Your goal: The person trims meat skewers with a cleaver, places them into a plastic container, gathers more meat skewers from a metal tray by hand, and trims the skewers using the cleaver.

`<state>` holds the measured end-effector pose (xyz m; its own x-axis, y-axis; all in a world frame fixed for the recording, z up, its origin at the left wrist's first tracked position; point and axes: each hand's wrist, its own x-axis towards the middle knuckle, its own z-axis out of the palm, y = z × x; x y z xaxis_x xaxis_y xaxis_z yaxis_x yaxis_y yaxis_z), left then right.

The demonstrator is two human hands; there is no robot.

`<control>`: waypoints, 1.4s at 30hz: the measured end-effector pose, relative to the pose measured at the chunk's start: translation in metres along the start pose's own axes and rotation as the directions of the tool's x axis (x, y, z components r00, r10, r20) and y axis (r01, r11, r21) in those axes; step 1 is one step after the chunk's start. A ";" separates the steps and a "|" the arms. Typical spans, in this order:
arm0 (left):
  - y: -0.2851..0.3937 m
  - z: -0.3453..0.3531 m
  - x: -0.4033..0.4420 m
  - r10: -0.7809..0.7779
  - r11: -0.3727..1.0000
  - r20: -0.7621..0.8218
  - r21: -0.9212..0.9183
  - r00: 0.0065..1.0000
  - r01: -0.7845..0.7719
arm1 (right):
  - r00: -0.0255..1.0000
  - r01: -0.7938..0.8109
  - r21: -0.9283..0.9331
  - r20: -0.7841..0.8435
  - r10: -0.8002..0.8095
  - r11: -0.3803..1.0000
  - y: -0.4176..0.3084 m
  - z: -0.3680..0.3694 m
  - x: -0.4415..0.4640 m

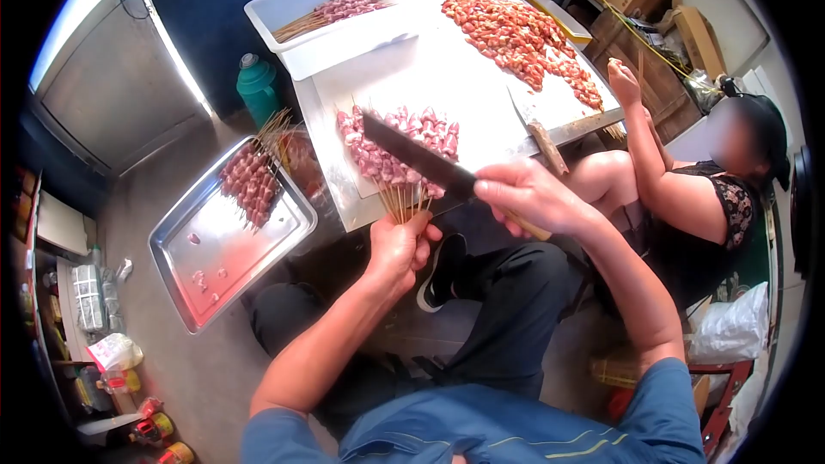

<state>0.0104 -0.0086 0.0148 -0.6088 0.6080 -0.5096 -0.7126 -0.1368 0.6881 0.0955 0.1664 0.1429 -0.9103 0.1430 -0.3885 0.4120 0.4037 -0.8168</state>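
My left hand (400, 249) is closed round the lower ends of a bunch of wooden skewers (401, 200). Their upper parts carry pink meat pieces (387, 155), fanned out over the near left part of the white table (335, 180). In my right hand (528, 196) is a cleaver (417, 153) with a dark blade and a wooden handle, held slanting across the meat. The blade hides part of the meat; whether it touches the meat I cannot tell. A second knife (520, 112) with a wooden handle lies farther right on the table.
A white tub (322, 50) of skewers stands at the back left, a pile of red meat (516, 30) at the back right. A metal tray (206, 266) with meat skewers (251, 180) is at the left, near a green flask (256, 90). Another person (687, 198) sits at the right.
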 end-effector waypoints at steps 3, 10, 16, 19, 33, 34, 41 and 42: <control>0.000 -0.001 0.001 0.014 1.000 0.002 -0.012 1.000 -0.014 | 0.997 -0.050 -0.078 0.060 0.055 0.996 0.012 -0.016 -0.020; -0.001 0.000 0.002 0.020 1.000 0.023 0.010 1.000 -0.020 | 0.995 -0.093 0.008 0.024 0.092 0.996 0.015 -0.036 -0.068; 0.002 -0.001 0.001 -0.002 1.000 0.032 0.007 0.999 0.002 | 0.999 0.029 0.048 -0.025 -0.028 0.998 -0.003 -0.007 -0.013; 0.002 0.001 0.000 0.011 1.000 -0.006 -0.003 1.000 -0.011 | 1.000 0.012 -0.238 0.026 -0.005 0.971 -0.008 -0.003 -0.003; -0.001 -0.002 0.003 -0.008 1.000 0.030 -0.027 1.000 0.008 | 0.999 0.053 0.020 0.010 -0.053 0.998 -0.022 -0.017 -0.003; -0.002 -0.003 0.003 -0.005 1.000 0.036 -0.028 0.999 0.006 | 0.998 0.055 0.021 0.011 -0.055 0.998 -0.029 -0.009 0.007; 0.006 0.003 -0.005 -0.011 0.999 0.006 -0.035 1.000 0.011 | 0.991 -0.004 -0.309 0.125 0.044 0.951 -0.033 -0.008 0.001; 0.005 0.002 -0.005 -0.014 0.999 0.008 -0.037 1.000 0.014 | 0.990 -0.072 -0.300 0.095 0.105 0.951 -0.032 -0.013 -0.008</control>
<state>0.0104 -0.0101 0.0219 -0.5961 0.6161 -0.5149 -0.7336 -0.1572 0.6612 0.0890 0.1641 0.1782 -0.8541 0.0978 -0.5108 0.4454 0.6446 -0.6214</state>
